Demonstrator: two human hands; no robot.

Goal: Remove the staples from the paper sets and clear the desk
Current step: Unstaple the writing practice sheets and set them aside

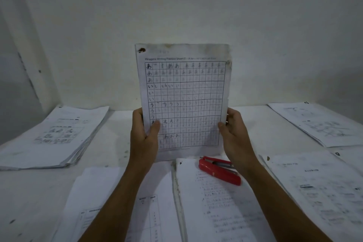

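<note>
I hold a paper set (183,92) upright in front of the wall, its bottom edge near the desk. It is a writing practice sheet with a grid, with a dark rusty mark at its top left corner. My left hand (144,133) grips its lower left edge, thumb on the front. My right hand (234,133) grips its lower right edge the same way. A red stapler (219,171) lies on a paper set (216,202) just below and right of the held sheet, partly behind my right wrist.
A thick paper stack (53,137) lies at the left of the white desk (117,139). More paper sets lie at the front left (110,202), the right (318,188) and the far right (322,124). A white wall stands close behind the desk.
</note>
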